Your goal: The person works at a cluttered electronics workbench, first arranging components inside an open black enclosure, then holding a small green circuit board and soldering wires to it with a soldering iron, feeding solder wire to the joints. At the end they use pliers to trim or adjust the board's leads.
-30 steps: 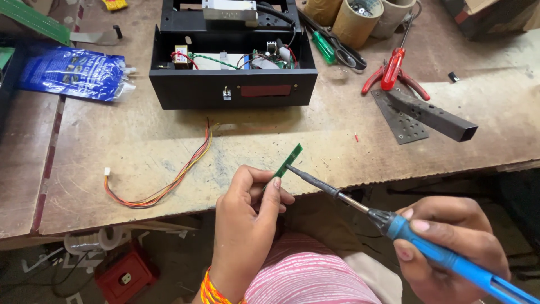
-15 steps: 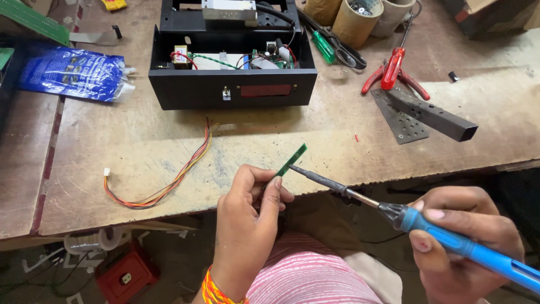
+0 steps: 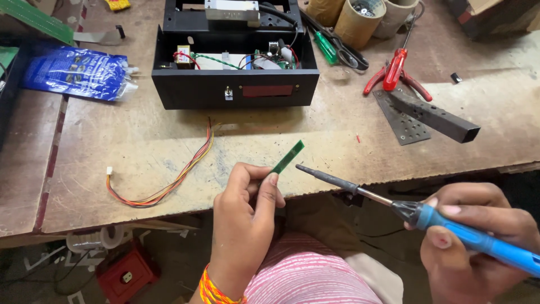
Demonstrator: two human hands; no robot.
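Green circuit strip (image 3: pixel 289 156) in left hand (image 3: pixel 247 208) grip, soldering iron (image 3: pixel 394 204) tip beside

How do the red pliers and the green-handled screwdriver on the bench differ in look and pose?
The red pliers have two splayed red handles pointing toward the person; the green-handled screwdriver has one straight green handle. The pliers lie on bare bench beside a perforated metal plate; the screwdriver lies against black scissors near cardboard tubes. Both lie flat on the wooden bench behind the black box, untouched by either hand.
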